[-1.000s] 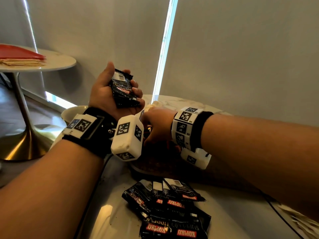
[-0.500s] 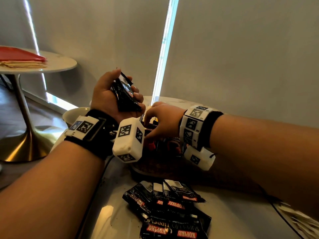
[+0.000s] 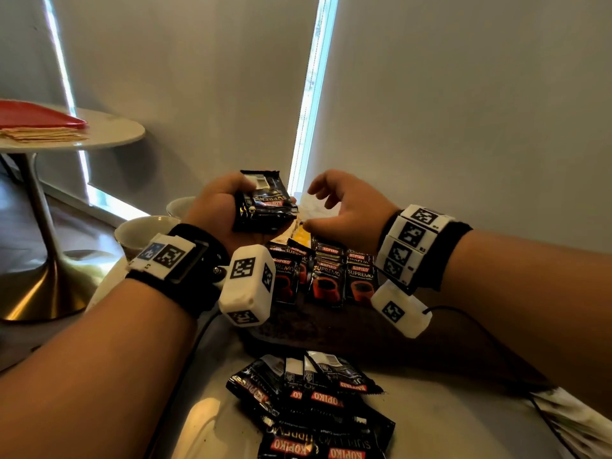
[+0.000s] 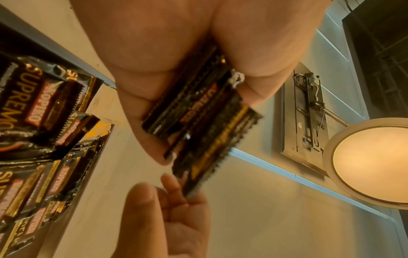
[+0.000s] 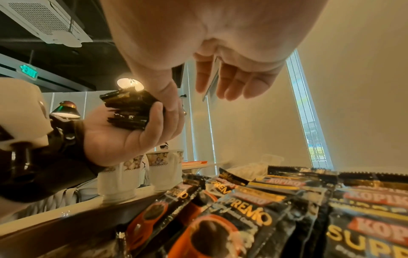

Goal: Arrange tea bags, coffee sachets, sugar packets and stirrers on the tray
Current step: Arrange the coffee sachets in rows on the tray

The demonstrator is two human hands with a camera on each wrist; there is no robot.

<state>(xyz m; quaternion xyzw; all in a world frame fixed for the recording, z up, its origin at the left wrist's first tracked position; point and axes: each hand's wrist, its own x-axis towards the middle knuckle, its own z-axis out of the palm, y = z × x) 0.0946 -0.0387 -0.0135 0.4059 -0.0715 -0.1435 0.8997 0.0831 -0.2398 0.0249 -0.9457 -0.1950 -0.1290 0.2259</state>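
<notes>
My left hand [image 3: 220, 210] grips a small stack of black coffee sachets [image 3: 263, 203], held up above the far side of the dark tray [image 3: 318, 329]. The same stack [image 4: 198, 115] fills the left wrist view and shows in the right wrist view [image 5: 128, 110]. My right hand [image 3: 334, 207] hovers just right of the stack with fingers spread and nothing in it. Several sachets [image 3: 326, 276] stand in rows on the tray below both hands [image 5: 243, 214]. A loose pile of sachets [image 3: 311, 409] lies on the table in front.
Two patterned cups [image 5: 141, 172] stand left of the tray; their rims [image 3: 145, 226] show behind my left wrist. Something yellow [image 3: 303, 233] and white lies behind the sachet rows. A round side table [image 3: 73, 137] with a red item stands far left. White packets [image 3: 576, 415] lie at the right edge.
My right hand rose from the tray, where it was among the sachets, and now hovers open next to the stack. My left hand turned the stack toward it.
</notes>
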